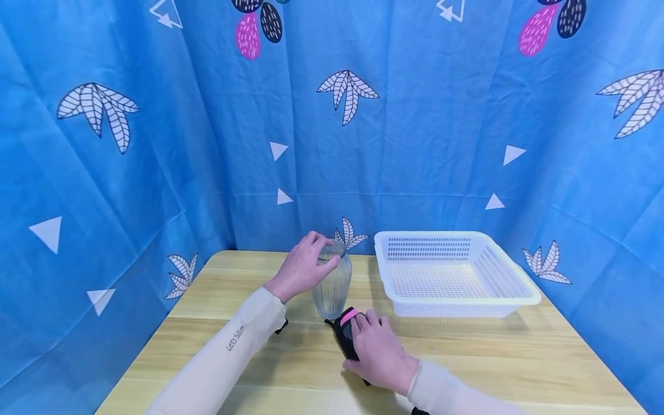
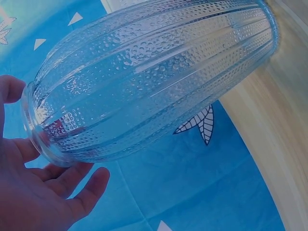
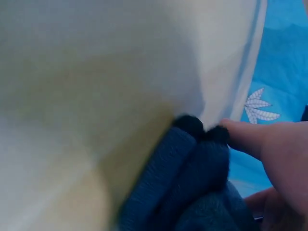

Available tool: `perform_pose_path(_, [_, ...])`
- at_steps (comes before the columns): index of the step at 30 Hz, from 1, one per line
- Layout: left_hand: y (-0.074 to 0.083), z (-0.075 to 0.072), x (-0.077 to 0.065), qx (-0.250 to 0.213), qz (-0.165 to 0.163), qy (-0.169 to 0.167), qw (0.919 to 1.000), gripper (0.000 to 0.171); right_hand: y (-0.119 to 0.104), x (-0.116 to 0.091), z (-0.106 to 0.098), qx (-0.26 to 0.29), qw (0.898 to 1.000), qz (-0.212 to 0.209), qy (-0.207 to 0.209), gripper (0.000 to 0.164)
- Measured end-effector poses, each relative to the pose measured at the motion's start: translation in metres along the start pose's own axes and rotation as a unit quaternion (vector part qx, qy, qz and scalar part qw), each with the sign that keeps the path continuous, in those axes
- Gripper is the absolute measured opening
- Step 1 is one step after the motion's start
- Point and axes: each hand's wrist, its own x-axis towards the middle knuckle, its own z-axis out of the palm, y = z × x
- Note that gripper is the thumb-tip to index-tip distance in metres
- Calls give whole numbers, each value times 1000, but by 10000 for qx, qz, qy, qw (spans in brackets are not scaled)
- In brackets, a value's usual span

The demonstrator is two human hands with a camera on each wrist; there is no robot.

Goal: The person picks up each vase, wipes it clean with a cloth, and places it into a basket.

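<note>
A clear ribbed glass vase (image 1: 334, 291) with a dimpled surface stands upright on the wooden table. My left hand (image 1: 301, 268) holds it at the mouth, thumb and fingers around the rim; the left wrist view shows the fingers (image 2: 91, 190) beneath that rim. Close to the foot of the vase, my right hand (image 1: 377, 354) grips a dark folded fabric item (image 1: 343, 340) with a pink strip at its far end. In the right wrist view the fabric shows as thick blue-grey folds with black edges, the thumb (image 3: 243, 134) against one fold. The palm hides part of it.
A white perforated plastic basket (image 1: 467, 301) stands at the back right of the wooden table (image 1: 467, 363). Behind the table and along both sides hangs a blue curtain (image 1: 430, 144) with leaf and triangle prints.
</note>
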Motion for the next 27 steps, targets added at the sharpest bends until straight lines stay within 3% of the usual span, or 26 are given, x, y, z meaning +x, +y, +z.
perform_pose_path(8, [8,-2,2,-31,-24,-122,9999,43,1,-8,9,1076,9890,659,-771,78])
perform_pose_path(13, [14,-3,5,57,-107,-179,9998,46,1,-6,12,954,9901,543,-869,74])
perform_pose_path(21, [14,2,10,387,-205,-112,9990,56,2,-7,15,857,9920,522,-765,83])
perform_pose_path(24, [13,5,10,268,-310,-57,9991,57,4,-7,17,738,9948,417,-564,81])
perform_pose_path(27, [12,9,9,69,-399,-27,9992,58,12,-8,15,1000,9939,394,-260,78])
